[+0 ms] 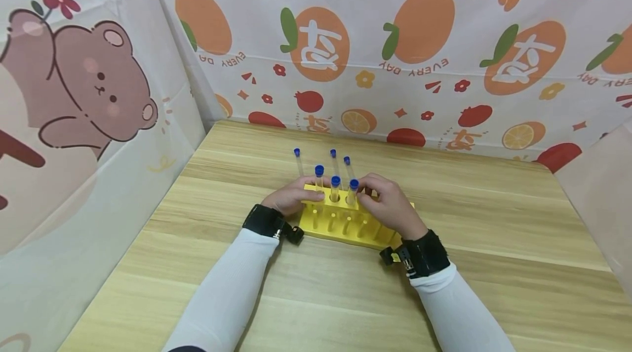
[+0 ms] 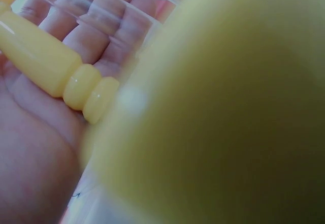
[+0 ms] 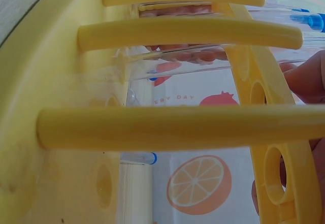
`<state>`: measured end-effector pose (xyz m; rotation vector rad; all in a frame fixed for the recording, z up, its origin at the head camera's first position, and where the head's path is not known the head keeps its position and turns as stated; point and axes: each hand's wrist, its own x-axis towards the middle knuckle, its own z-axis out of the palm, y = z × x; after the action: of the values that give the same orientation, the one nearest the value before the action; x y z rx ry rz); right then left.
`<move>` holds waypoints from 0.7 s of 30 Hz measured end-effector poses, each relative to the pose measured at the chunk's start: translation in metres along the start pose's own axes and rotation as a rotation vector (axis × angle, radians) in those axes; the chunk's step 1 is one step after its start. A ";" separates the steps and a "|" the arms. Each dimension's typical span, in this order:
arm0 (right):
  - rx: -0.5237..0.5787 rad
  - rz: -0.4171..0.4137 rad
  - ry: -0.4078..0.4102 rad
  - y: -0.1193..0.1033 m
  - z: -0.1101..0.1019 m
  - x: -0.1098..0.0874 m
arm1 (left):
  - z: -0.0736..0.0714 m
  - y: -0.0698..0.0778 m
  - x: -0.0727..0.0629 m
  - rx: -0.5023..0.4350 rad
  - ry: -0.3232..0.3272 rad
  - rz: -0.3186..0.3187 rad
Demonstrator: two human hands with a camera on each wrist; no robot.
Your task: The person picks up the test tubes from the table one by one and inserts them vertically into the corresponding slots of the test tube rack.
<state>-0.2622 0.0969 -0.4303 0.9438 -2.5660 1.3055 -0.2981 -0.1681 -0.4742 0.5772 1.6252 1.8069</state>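
A yellow test tube rack (image 1: 340, 238) stands on the table with three clear, blue-capped tubes upright in its left part. My left hand (image 1: 296, 194) grips the left end, thumb over the top plate. In the left wrist view its palm lies along a yellow post (image 2: 40, 51), and its fingers show behind a clear tube (image 2: 96, 5). At the rightmost tube (image 1: 354, 183), my right hand (image 1: 387, 202) pinches with thumb and fingertips close below the cap. The right wrist view shows a fingertip (image 3: 307, 76) beside the rack's holed top plate (image 3: 264, 71).
Behind the rack, three more blue-capped tubes lie on the wooden table (image 1: 494, 215); the left one (image 1: 297, 152) is apart from the middle one (image 1: 333, 153) and right one (image 1: 347, 160). Fruit-printed cloth (image 1: 375, 28) hangs at the table's back edge, bear-printed cloth (image 1: 103, 89) at the left.
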 end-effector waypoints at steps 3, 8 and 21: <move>0.001 0.010 -0.003 0.000 0.000 0.000 | 0.000 0.000 0.000 -0.001 0.005 -0.005; -0.007 0.015 -0.005 -0.001 0.000 0.000 | -0.002 -0.002 0.001 -0.013 -0.006 -0.010; -0.008 -0.007 -0.005 -0.001 -0.001 -0.001 | -0.004 -0.001 0.002 -0.001 -0.036 -0.017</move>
<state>-0.2609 0.0976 -0.4289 0.9551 -2.5674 1.2916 -0.3021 -0.1700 -0.4759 0.5911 1.6002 1.7751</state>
